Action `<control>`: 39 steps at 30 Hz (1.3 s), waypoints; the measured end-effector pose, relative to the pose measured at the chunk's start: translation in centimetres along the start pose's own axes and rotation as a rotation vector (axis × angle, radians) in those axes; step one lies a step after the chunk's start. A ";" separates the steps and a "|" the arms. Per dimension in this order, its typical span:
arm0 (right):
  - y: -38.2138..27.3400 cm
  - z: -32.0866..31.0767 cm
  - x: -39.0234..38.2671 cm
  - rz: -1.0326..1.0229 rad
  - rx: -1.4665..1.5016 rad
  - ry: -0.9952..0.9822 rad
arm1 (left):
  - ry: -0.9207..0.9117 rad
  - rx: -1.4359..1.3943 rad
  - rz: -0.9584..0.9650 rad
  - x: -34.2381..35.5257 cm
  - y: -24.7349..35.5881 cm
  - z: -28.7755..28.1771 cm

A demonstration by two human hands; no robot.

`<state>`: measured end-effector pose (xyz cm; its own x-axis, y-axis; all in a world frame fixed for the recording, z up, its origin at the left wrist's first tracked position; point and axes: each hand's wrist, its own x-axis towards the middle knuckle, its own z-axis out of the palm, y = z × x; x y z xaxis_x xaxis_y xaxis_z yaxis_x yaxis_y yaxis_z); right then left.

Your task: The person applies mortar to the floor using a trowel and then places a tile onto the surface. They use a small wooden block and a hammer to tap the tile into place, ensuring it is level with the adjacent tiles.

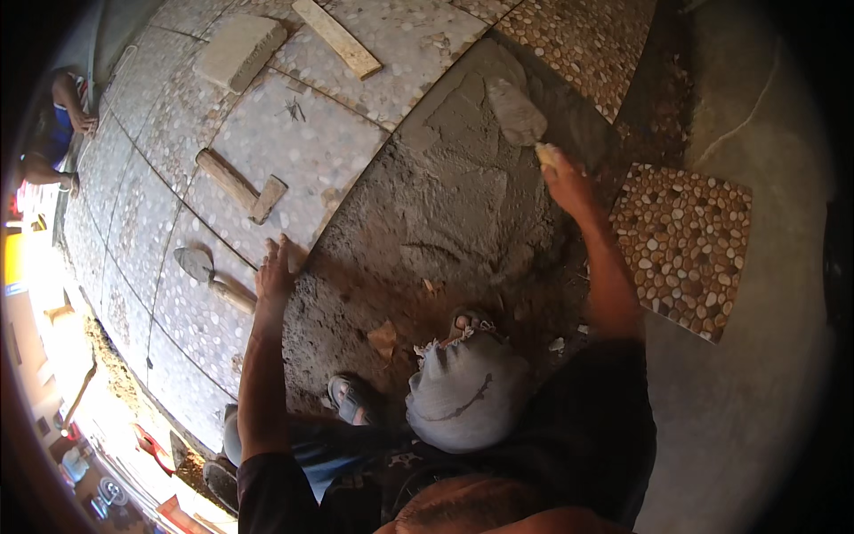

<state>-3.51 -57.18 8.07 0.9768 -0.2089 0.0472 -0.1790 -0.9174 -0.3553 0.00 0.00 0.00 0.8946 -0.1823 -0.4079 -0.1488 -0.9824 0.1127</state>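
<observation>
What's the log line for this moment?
left hand: at grey pebble-patterned tile | right hand: gripping yellow-handled metal trowel | trowel: over grey mortar

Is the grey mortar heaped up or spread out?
Spread out: the mortar forms a broad, ridged layer. The right hand holds a trowel over its upper part.

Mortar (471,133) along the tiled surface's (294,142) right edge is looking wet, part smooth, part ridged. Trowel blade (518,116) is showing smeared metal. Block (238,52) is looking rough, matt; strip (336,37) is showing bare wood, hammer handle (226,180) too. Loose tile (683,245) is looking pebbly. Jeans knee (467,392) is showing faded, frayed cloth.
</observation>
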 end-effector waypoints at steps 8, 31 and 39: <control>5.0 -5.9 1.6 -0.010 -0.298 -0.214 | 0.038 0.005 -0.001 -0.1 -1.2 0.0; 9.5 -4.1 11.1 -0.011 -0.648 -0.309 | 0.034 -0.004 0.042 -0.1 -0.2 -0.7; 10.9 -0.7 11.2 0.090 -0.261 -0.166 | 0.048 -0.042 0.060 0.4 0.3 -0.4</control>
<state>5.40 -69.79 5.36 0.9578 -0.2546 -0.1338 -0.2684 -0.9583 -0.0983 0.46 -0.32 0.22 0.9038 -0.2377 -0.3559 -0.1859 -0.9671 0.1736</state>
